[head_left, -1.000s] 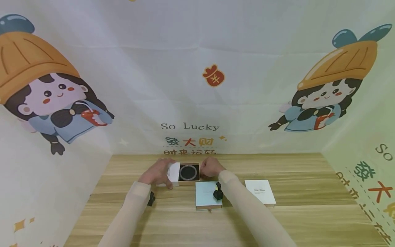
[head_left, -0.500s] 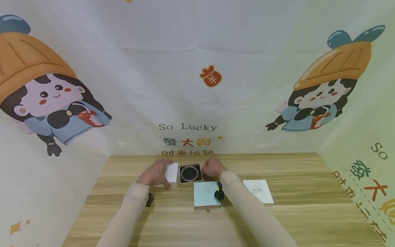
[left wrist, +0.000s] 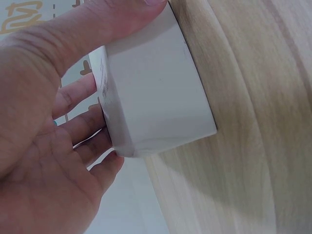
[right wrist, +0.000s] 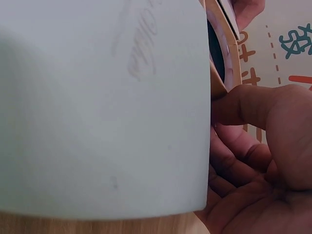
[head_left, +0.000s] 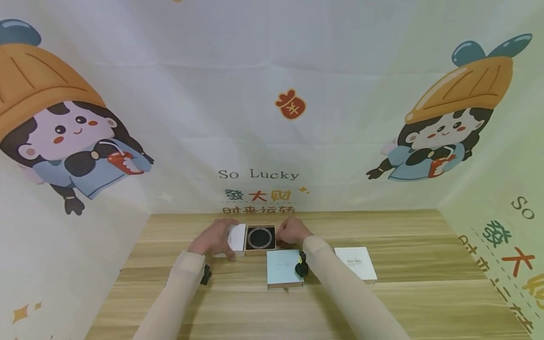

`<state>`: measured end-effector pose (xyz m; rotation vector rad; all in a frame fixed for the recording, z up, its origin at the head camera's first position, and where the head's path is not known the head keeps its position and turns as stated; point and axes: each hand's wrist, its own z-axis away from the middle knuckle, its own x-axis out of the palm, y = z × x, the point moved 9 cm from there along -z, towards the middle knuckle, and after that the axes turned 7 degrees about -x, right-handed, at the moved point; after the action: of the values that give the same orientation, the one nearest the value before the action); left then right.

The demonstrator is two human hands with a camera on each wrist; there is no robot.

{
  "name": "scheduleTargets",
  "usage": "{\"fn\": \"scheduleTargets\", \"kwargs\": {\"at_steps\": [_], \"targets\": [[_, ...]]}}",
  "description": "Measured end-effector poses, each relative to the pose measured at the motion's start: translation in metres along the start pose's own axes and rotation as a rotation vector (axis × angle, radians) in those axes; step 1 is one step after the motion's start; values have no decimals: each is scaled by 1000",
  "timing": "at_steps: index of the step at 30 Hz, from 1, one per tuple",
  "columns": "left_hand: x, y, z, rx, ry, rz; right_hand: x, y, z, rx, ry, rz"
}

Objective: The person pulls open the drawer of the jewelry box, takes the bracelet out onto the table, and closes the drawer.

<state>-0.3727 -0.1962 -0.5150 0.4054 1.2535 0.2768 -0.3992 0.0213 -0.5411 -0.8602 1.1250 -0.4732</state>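
Observation:
In the head view my left hand grips a white box sleeve. The left wrist view shows the thumb on one side of the sleeve and the fingers against another. Right at the sleeve's mouth lies a tan-edged drawer with a black lining. A translucent bangle sits in it. My right hand, fingers curled, pinches the drawer's right end. In the right wrist view thumb and forefinger meet at the corner of the drawer; what exactly they pinch is hidden.
A pale blue box lies just in front of the drawer, below my right wrist. Farther right is a white box with small print, partly behind my right sleeve. A printed cloth backdrop rises at the table's far edge.
The drawer was partly inside the sleeve, then came out to the right, slightly tilted with a small gap. Now it lies straight against the sleeve's mouth. Both hands have barely moved.

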Motion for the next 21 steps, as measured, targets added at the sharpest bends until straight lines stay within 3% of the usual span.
{"fn": "scheduleTargets", "kwargs": {"at_steps": [5, 10, 15, 21], "targets": [[0, 0, 0, 2, 5, -3, -1, -3, 1, -27, -19, 41], [0, -1, 1, 3, 15, -13, -8, -15, 1, -101, 30, 150], [-1, 0, 2, -13, 19, 4, -8, -33, 4, -154, 46, 202], [-2, 0, 0, -16, 20, -12, -1, -60, 8, -265, 71, 370]]}}
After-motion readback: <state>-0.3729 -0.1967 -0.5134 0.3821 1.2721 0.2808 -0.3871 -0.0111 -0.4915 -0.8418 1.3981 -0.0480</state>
